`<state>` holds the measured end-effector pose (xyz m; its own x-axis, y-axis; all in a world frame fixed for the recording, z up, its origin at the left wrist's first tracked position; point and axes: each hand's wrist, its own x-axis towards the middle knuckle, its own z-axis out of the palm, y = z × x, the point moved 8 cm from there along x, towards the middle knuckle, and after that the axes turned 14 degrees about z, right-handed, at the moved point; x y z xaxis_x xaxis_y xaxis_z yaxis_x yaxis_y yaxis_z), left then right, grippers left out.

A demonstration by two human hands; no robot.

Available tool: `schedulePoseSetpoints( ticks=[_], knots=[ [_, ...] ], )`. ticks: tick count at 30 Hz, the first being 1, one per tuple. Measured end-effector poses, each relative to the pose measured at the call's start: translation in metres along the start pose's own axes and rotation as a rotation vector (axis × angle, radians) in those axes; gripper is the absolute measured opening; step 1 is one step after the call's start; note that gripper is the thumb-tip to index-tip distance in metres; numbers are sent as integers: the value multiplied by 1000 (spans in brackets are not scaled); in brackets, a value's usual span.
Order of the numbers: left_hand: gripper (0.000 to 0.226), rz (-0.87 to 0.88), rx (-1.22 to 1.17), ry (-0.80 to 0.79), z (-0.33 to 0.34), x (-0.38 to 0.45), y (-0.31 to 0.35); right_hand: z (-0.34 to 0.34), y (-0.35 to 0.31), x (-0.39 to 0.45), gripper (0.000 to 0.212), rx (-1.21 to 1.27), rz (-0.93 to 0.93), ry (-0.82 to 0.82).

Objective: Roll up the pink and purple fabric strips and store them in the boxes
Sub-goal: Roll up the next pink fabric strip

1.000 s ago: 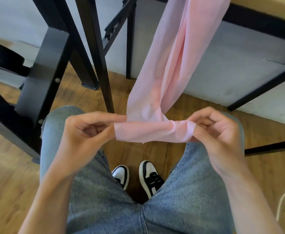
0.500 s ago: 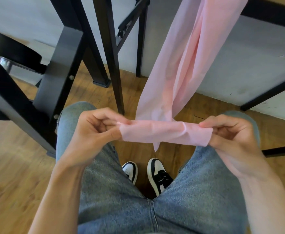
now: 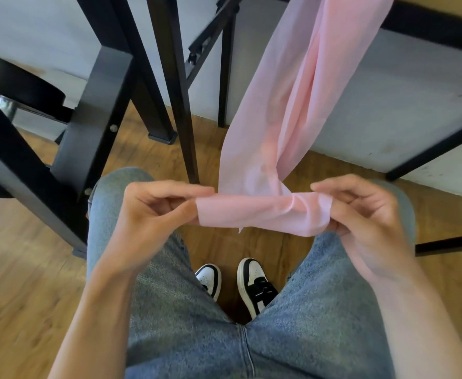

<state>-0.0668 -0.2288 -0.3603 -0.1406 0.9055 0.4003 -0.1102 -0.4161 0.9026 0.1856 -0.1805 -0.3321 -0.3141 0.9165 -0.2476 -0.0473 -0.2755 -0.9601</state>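
Since a second ago my view has drifted left and the rolled end of the pink fabric strip (image 3: 262,214) looks slightly thicker between the hands. I see the left hand (image 3: 153,214) pinching the roll's left end between thumb and forefinger, other fingers curled. The right hand (image 3: 361,214) grips the right end, fingers curled round it. The strip's loose length climbs up and right toward the table edge (image 3: 429,28). Below, jeans (image 3: 169,310), black-and-white sneakers (image 3: 251,285) and wooden floor (image 3: 19,283).

Thin matt pink cloth strip (image 3: 287,127), faded denim jeans (image 3: 175,318), wood-grain floor (image 3: 19,283).
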Motion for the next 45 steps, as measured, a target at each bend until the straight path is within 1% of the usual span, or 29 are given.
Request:
schedulePoseSetpoints(
  ticks=[2,4,6,7,8,10,12,14,15,18,19,21,22,23,26,28,30,32,37,39,40,41,43,44,45],
  knots=[
    [18,-34,-72,-32,1,-2,-3,0,6,2,20,55,65,-36],
    [14,-51,-124,-64,0,-3,-6,3,11,2,11,123,116,-143],
    [22,-76,-143,-71,-2,-4,-8,7,13,1,25,151,141,-254],
    [24,-78,-149,-73,-3,-4,-8,7,13,1,31,148,143,-269],
    [24,-72,-148,-74,-3,-4,-8,7,11,1,34,136,138,-259],
    [19,-52,-112,-48,-3,-2,-4,6,7,0,31,79,101,-218],
    [11,-29,-69,-11,-4,0,-3,5,1,0,23,3,39,-129],
    [15,7,-6,24,-5,3,-1,1,-3,1,11,-50,-7,-15],
    [17,26,28,35,-5,4,1,0,-5,2,8,-66,-32,20],
    [5,51,114,-2,-2,7,3,0,-9,2,15,-89,-83,67],
    [7,47,153,-14,-2,8,3,-2,-8,3,19,-99,-75,88],
    [11,44,213,-18,-1,8,4,-5,-4,5,36,-110,-36,111],
    [13,53,223,-24,0,9,7,-5,-3,6,43,-96,-23,106],
    [15,76,235,-42,1,9,9,-5,-3,6,44,-71,-17,99],
    [37,138,265,-78,5,11,14,-5,-3,8,32,22,3,78],
    [34,141,216,-87,6,11,14,-5,-2,9,31,83,21,64],
    [27,96,144,-66,6,11,13,-4,0,10,31,128,34,32],
    [22,50,97,-41,5,11,12,-4,2,11,33,138,45,16],
    [17,-2,63,-63,4,9,9,-3,9,13,32,147,61,-22],
    [17,-6,68,-60,1,9,10,-4,11,14,22,156,87,-52],
    [17,-5,69,-70,0,8,10,-3,10,13,13,161,97,-85],
    [17,-6,60,-90,0,8,11,-2,9,12,9,158,100,-123],
    [20,-12,19,-141,2,6,10,-3,10,10,30,94,102,-177],
    [23,-14,8,-152,2,5,10,-3,8,9,38,76,95,-169],
    [24,-12,15,-150,1,5,10,-5,6,8,39,53,76,-150]
  ],
)
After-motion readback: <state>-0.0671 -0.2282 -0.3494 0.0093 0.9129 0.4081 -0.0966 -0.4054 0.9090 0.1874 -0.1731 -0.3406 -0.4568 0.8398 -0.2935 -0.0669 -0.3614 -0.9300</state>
